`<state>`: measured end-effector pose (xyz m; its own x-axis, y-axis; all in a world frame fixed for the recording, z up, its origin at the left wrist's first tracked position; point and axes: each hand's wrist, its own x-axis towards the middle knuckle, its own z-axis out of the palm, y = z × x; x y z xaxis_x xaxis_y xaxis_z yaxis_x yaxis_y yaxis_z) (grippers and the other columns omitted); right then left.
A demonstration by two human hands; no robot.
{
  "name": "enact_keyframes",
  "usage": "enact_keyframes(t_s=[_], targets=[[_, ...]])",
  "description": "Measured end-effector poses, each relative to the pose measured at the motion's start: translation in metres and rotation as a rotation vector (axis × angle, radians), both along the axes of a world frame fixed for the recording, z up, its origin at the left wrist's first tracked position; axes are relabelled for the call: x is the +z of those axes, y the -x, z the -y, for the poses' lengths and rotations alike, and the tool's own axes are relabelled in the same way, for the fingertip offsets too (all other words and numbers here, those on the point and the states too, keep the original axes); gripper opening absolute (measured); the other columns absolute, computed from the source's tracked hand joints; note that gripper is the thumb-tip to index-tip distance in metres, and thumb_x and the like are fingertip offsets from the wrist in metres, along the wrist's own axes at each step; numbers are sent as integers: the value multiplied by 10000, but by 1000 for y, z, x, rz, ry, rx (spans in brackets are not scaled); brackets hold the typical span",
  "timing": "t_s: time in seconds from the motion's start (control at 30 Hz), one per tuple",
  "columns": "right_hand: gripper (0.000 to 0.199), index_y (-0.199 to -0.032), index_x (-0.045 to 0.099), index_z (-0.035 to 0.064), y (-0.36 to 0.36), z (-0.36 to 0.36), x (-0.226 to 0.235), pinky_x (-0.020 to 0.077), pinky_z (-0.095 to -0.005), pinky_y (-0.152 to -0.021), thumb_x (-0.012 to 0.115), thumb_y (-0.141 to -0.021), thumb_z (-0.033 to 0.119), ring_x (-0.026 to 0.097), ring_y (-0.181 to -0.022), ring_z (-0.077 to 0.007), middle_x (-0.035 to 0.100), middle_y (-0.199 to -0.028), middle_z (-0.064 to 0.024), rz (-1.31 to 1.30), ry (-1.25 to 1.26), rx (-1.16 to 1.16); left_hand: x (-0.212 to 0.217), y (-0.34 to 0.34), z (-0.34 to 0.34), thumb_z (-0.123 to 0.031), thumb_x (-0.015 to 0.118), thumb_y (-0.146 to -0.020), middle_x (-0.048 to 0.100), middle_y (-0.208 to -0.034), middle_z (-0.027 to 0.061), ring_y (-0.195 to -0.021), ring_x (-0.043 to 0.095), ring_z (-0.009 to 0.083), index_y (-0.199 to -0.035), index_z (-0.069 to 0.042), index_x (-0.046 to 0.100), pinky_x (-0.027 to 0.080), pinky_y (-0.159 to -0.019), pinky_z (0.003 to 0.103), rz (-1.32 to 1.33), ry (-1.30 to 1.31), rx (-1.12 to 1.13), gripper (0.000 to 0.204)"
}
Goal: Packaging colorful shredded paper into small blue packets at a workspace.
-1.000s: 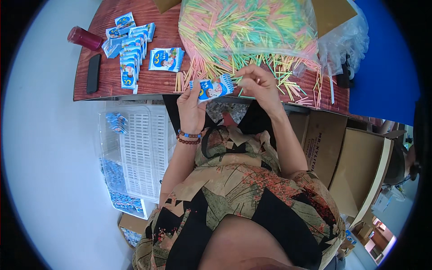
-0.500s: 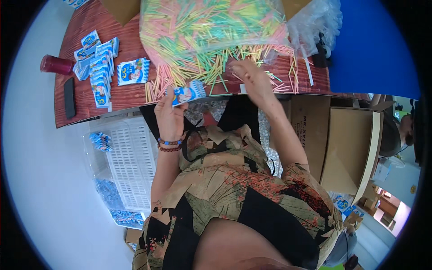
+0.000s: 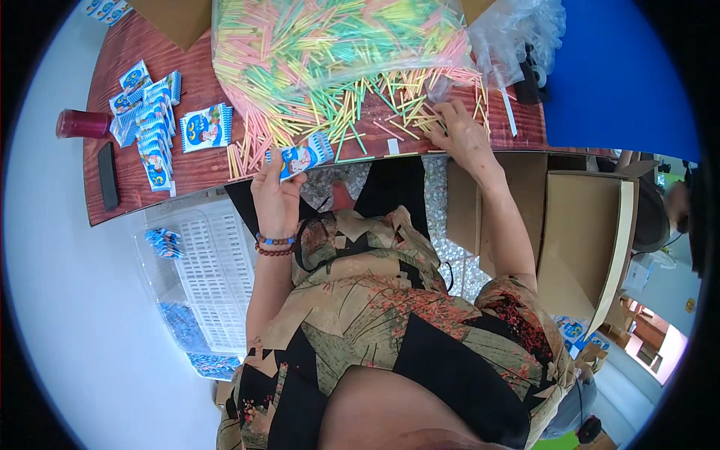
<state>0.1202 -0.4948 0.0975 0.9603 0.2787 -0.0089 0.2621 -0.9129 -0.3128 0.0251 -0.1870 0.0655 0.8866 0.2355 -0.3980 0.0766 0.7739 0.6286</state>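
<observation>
My left hand [image 3: 277, 196] grips a small blue-and-white packet [image 3: 306, 156] at its left end, just over the table's front edge. Loose thin sticks [image 3: 352, 120] in pink, yellow and green lie beyond it. At the right side of these sticks, my right hand [image 3: 465, 139] reaches down to the table with bent fingers apart. Its fingertips are among a few sticks, and I see nothing held in them. A big clear plastic bag [image 3: 337, 45] full of the same sticks lies behind both hands.
On the dark red table [image 3: 199, 169], a flat packet [image 3: 206, 127] and a row of overlapping packets [image 3: 155, 139] lie left. Farther left are a dark red cup [image 3: 82, 124] and a black phone-like object [image 3: 109, 176]. White plastic baskets [image 3: 214, 255] and a cardboard box [image 3: 581, 232] stand below.
My right hand has moved to the right and its fingers have spread toward the sticks there. The left hand keeps hold of the packet. The whole view has shifted slightly.
</observation>
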Motion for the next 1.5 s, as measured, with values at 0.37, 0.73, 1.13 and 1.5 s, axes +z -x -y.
enact_keyframes(t_s=[0.37, 0.73, 1.13, 1.5], targets=[[200, -1034, 601, 35, -34, -18, -23, 493, -408, -744, 628, -843, 84, 584, -875, -334, 554, -932, -140, 168, -173, 378, 0, 2, 2, -169, 574, -956, 671, -867, 37, -741, 602, 100, -906, -66, 646, 476, -632, 268, -45, -19, 17, 135], [204, -1008, 613, 70, -89, -12, -9, 517, -391, -759, 623, -805, 48, 603, -922, -302, 588, -1023, -108, 397, -33, 566, 2, 2, 2, -183, 573, -958, 692, -896, 46, -770, 632, 108, -914, -62, 653, 478, -633, 264, -36, -32, 31, 152], [159, -896, 602, 31, -66, -32, -7, 483, -406, -677, 656, -797, 144, 597, -802, -303, 577, -873, -108, 307, 52, 611, -8, 5, -3, -174, 587, -948, 674, -974, 70, -834, 653, 147, -1002, -27, 636, 532, -695, 304, -29, -45, 23, 164], [694, -1271, 484, 2, -23, -33, -2, 422, -437, -946, 743, -744, 372, 484, -1129, -331, 458, -1251, -156, 189, 159, 389, -9, 8, -7, -175, 600, -941, 677, -967, 70, -837, 654, 149, -984, -23, 639, 532, -691, 305, -12, 4, 31, 163]])
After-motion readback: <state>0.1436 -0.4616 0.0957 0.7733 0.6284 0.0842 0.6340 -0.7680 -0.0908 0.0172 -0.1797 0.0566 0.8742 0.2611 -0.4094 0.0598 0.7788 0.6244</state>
